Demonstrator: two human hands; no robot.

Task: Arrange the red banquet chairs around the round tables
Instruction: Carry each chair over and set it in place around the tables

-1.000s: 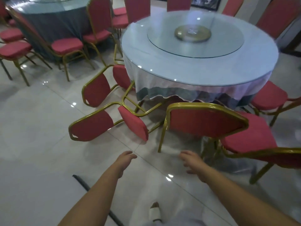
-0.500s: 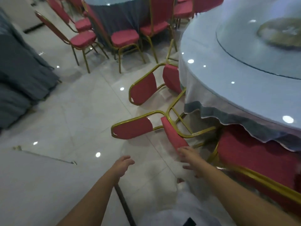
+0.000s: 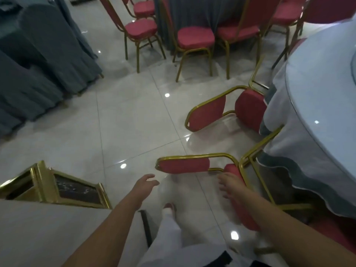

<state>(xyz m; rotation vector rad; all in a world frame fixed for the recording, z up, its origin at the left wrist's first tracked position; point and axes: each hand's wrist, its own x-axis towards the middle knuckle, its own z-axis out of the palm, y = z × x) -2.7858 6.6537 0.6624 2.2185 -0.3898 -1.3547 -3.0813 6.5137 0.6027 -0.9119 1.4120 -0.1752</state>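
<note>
Glossy tiled floor (image 3: 125, 116) beside the round table (image 3: 317, 132), where two red banquet chairs lie toppled, nearer chair (image 3: 185, 165) and farther chair (image 3: 209, 110); left hand (image 3: 145, 185) loosely spread, empty; right hand (image 3: 230, 185) spread at the nearer chair's seat, gripping nothing.

— Where have I got room?
— Straight ahead of my left hand (image 3: 143, 185): the floor tiles (image 3: 125, 122) run open to the grey draped chairs (image 3: 38, 64).
— And on the right?
— Crowded. The nearer toppled chair (image 3: 183, 165) lies at my right hand (image 3: 230, 185), with a second toppled chair (image 3: 208, 112) beyond it. Both are hard by the round table (image 3: 317, 112). A gold-trimmed stand (image 3: 57, 185) blocks low left.
</note>
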